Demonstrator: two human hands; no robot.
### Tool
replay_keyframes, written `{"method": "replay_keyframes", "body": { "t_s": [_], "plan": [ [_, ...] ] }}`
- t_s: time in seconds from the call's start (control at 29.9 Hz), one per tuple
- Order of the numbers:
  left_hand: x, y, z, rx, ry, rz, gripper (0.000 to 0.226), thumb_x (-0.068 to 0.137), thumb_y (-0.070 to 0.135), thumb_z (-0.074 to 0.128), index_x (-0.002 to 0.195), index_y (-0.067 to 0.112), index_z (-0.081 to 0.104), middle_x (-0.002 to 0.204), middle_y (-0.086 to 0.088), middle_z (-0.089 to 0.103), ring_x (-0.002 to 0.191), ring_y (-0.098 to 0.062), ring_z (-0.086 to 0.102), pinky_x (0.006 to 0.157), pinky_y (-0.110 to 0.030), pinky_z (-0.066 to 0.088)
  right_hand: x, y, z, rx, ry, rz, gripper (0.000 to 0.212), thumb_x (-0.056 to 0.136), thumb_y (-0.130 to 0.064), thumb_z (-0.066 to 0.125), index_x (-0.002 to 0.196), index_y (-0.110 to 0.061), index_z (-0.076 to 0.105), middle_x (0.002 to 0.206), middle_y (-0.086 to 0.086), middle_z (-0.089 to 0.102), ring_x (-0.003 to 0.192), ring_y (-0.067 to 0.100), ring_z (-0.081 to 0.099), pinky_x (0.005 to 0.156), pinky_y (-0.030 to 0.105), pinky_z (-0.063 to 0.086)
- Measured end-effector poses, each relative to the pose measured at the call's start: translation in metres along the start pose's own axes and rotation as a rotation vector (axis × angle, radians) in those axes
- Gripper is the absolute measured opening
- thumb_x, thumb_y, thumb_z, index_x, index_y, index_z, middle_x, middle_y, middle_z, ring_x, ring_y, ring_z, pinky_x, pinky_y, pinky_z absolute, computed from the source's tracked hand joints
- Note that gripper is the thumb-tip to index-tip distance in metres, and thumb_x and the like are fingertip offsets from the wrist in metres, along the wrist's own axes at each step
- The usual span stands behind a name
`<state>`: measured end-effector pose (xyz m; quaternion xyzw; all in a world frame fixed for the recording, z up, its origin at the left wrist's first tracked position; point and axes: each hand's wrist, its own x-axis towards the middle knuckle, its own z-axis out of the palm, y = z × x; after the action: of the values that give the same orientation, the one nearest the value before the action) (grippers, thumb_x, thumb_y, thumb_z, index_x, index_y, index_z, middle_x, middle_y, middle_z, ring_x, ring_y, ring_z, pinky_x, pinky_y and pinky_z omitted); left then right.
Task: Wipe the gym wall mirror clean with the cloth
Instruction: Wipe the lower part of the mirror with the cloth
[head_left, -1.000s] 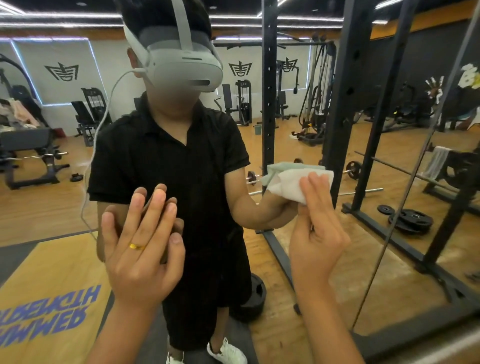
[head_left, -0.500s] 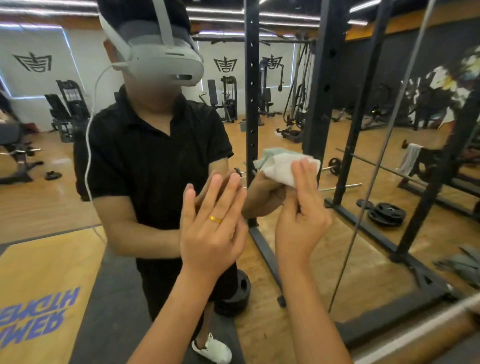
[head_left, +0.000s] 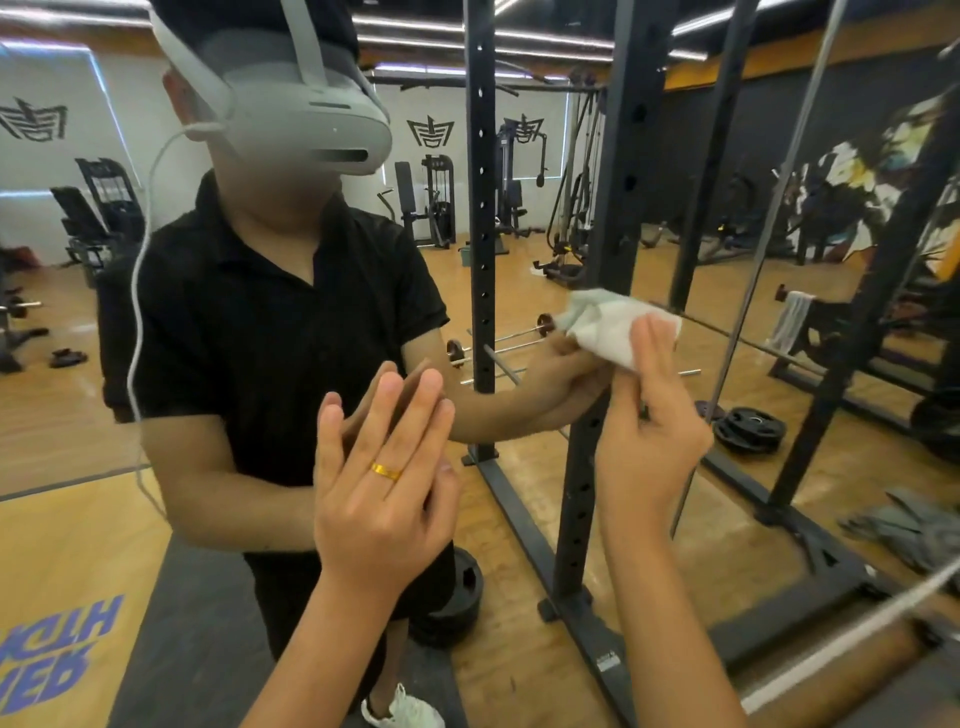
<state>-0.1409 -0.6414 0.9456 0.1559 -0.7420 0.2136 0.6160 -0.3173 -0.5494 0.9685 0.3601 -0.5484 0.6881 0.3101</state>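
White with a pale green fold, the cloth sits bunched under the fingertips of my right hand, held against the mirror.

Finding one: two fingers of that hand lie straight over the cloth and press it onto the mirror. The lower fingers curl toward the palm. The thumb is hidden, so I cannot tell whether it also pinches the fabric.

Finding two: my left hand, with a gold ring on one finger, is spread with straight fingers. Its palm faces the mirror and its fingertips meet their own reflection. It holds nothing. It sits lower than the right hand and off to its left, and the two hands are well apart.

Handling assessment: the cloth looks thin, soft and light, with no shape of its own, so it should go wherever the fingers push it. The loose wad beyond the fingers, on the side toward my left hand, seems likely to trail or fold under during a stroke. In my judgement the better hold is to gather that wad under the palm, so the pressure spreads across a flat pad, not just two fingertips.

The mirror is hard, smooth, fixed and breakable. It should take firm, even pressure but not a knock, and the ring is best kept off it. The bare left palm may leave prints, so that patch probably needs a pass.

No smears or streaks are legible from here, so I cannot grade progress.
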Motion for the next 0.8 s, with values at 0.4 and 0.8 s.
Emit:
{"method": "replay_keyframes", "body": {
  "t_s": [0.4,0.8],
  "plan": [
    [-0.001,0.0,0.001,-0.005,-0.005,0.004,0.032,0.1,0.013,0.052,0.127,0.006,0.067,0.14,-0.013,0.06,0.142,-0.031,0.047,0.124,-0.055,0.021,0.041,0.027,-0.003,-0.077,0.169,0.06,0.042,0.103,-0.008,0.059,0.145,-0.009,0.057,0.142,0.004,0.06,0.135,0.008,0.054,0.111,0.02,0.044],
    [-0.004,-0.003,0.002,0.007,-0.004,0.019,0.032,0.098,0.012,0.054,0.125,0.005,0.068,0.139,-0.013,0.06,0.142,-0.031,0.046,0.124,-0.054,0.02,0.098,0.039,-0.008,-0.088,0.2,0.037,0.043,0.103,-0.015,0.053,0.146,-0.01,0.056,0.148,0.003,0.057,0.142,0.005,0.048,0.116,0.023,0.04]
  ]
}}
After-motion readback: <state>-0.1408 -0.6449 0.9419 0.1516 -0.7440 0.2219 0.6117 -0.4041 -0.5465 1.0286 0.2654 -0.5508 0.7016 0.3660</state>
